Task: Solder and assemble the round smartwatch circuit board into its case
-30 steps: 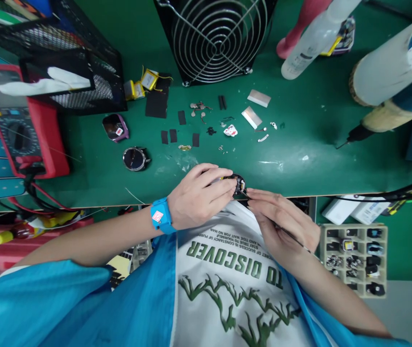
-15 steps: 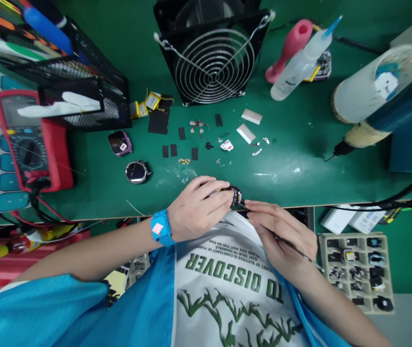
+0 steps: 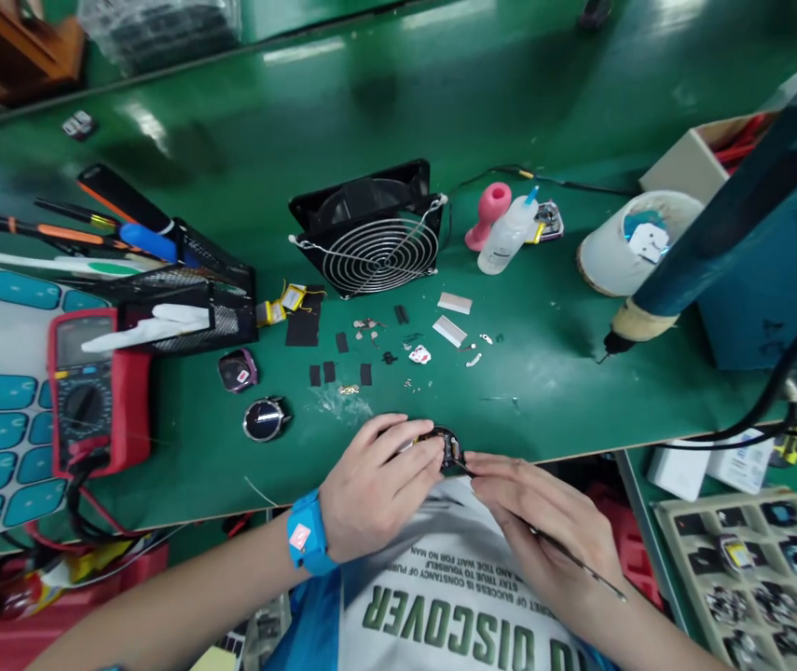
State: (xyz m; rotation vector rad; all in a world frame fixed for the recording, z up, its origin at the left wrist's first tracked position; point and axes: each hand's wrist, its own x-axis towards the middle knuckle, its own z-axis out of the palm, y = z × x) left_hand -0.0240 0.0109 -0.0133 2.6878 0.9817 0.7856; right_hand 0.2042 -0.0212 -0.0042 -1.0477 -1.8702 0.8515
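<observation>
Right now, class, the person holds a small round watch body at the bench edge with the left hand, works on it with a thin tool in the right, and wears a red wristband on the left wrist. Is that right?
Not quite. The head view shows the wristband is blue, not red. The rest stands: the left hand holds the small round watch body at the bench edge, and the right hand works on it with a thin tool.

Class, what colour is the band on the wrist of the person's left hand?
Bright blue wristband with a small pale tag, on the left hand; seen in the head view.
</observation>
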